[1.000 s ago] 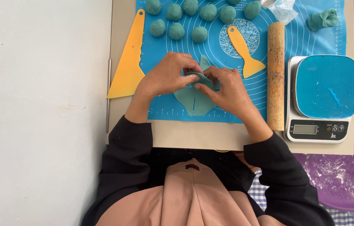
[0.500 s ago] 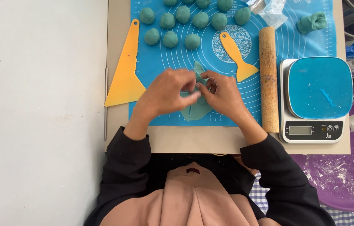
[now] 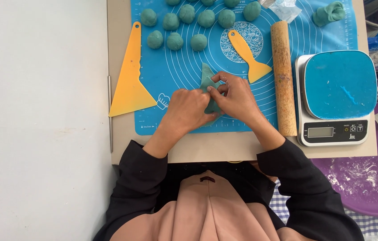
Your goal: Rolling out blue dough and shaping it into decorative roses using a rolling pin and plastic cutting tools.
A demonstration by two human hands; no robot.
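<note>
**Over the blue mat: two hands fold a teal dough sheet**

Down at the near edge of the blue silicone baking mat point(image 3: 171, 76), both hands are locked in on one flattened piece of teal dough point(image 3: 207, 80). The left hand point(image 3: 189, 109) lies palm down on the lower part of the sheet, fingers curled and pinching its edge. The right hand point(image 3: 236, 98) meets it from the other side, fingertips gripping the fold where the two hands touch (the grip is tight, thumbs tucked out of view). Only a pointed tip of the dough pokes out above the knuckles; the rest is hidden beneath the hands.

Further up the mat, rows of teal dough balls point(image 3: 173, 41) sit close together. A yellow triangular scraper point(image 3: 131, 82) lies along the mat's left border, well clear of the hands. A smaller yellow plastic spatula point(image 3: 248, 56) rests just above the right hand, and a wooden rolling pin point(image 3: 283, 76) lies lengthwise beside it. To the right of the pin stands a digital kitchen scale point(image 3: 338, 96) with a blue-covered platform. A twisted lump of teal dough point(image 3: 329, 12) sits at the mat's far right corner, and a purple basin point(image 3: 376, 178), dusted white, shows below the table edge.
</note>
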